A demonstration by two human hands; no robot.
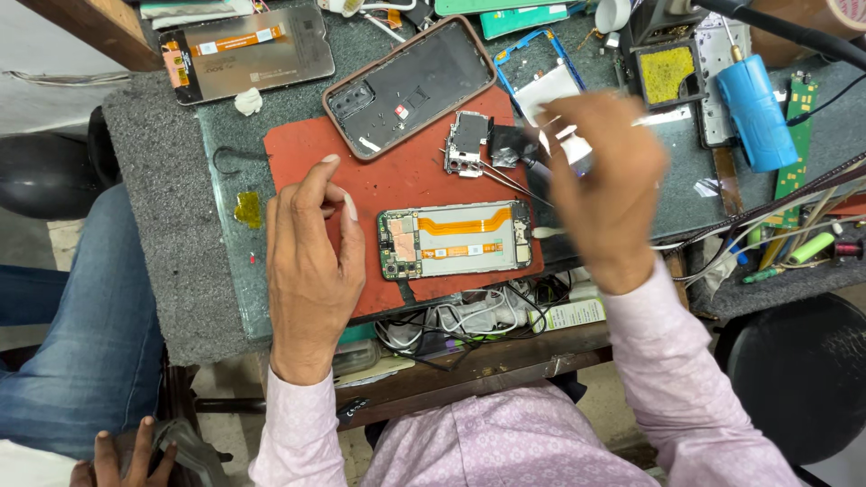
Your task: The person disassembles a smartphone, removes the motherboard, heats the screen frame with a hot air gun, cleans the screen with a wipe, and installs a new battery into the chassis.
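A cluttered bench [171,271] with a grey felt-like top carries a red mat [397,194], smooth and rectangular. The left hand [309,261] rests on the mat's left part, fingers loosely curled and holding nothing, just left of an opened phone [456,240], a flat rectangle showing a green board, an orange ribbon cable and a pale metal plate. The right hand [600,185] hovers just right of the phone; it is blurred, and whether its fingers grip anything cannot be told. Thin metal tweezers [501,176] lie beside it, their ends hidden behind the fingers. A small circuit board [467,142] sits left of that hand, a dark back cover [410,86] beyond. A blue cylindrical tool [756,113] stands to its right. Cables [451,325] tangle under the mat's near edge, partly hidden. Another person's hand [126,455] is cut off at bottom left.
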